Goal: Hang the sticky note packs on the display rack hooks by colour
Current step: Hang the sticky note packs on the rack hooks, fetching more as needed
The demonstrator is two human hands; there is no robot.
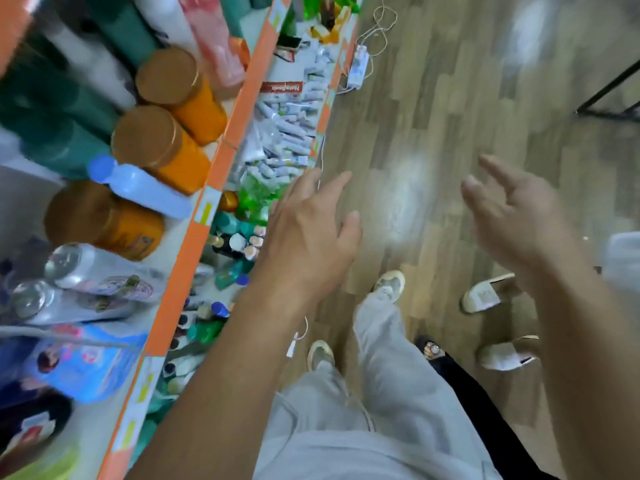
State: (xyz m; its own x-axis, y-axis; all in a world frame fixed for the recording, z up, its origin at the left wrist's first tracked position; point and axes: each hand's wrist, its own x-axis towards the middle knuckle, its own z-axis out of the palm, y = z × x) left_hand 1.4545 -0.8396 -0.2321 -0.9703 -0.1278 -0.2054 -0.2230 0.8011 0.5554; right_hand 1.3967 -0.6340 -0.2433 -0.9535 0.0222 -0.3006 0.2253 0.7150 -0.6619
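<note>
Sticky note packs not to be made out anywhere; both hands bare.

Neither a pack nor a hooked rack shows clearly, so the step looks like going for stock: left hand (pixel 308 233) and right hand (pixel 519 223) hover over the wood floor (pixel 450 98), fingers spread and loose, holding nothing. It would be best to find the packs first, then carry one colour at a time so each hook gets one colour. Alongside, the lower shelf (pixel 325 112) carries a heap of white tubes (pixel 287 133), a red notebook (pixel 282 88) and small bottles (pixel 239 244). The upper shelf (pixel 194 244) holds orange jars (pixel 173 147). A black frame (pixel 609 88) stands across the aisle, and I cannot tell whether it is the rack.
</note>
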